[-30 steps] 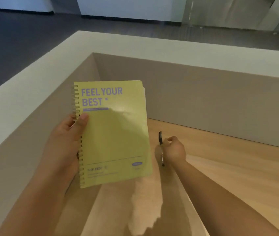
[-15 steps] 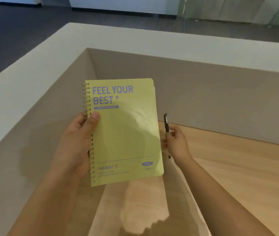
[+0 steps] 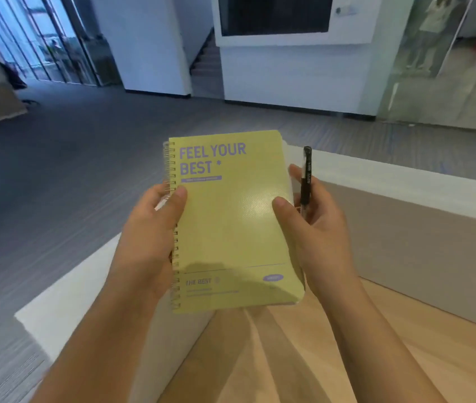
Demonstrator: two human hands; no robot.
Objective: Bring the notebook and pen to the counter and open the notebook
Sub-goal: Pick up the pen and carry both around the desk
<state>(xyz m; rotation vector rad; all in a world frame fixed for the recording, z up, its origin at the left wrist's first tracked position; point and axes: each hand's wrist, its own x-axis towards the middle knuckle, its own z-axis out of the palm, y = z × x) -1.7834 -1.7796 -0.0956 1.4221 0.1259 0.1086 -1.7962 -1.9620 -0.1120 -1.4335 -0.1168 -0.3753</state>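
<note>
Your right hand (image 3: 315, 228) has come across to the yellow spiral notebook (image 3: 231, 219), thumb on its cover, black pen (image 3: 306, 175) pinched in its fingers. Your left hand (image 3: 155, 237) grips the spine side, holding it closed above the wooden counter (image 3: 347, 344). Lifting the cover with that hand could shake the pen loose.

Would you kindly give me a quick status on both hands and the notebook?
Left hand grips yellow spiral notebook at spine. Right hand holds black pen, thumb on cover. Notebook closed, held above wooden counter. Nothing in the way.
</note>
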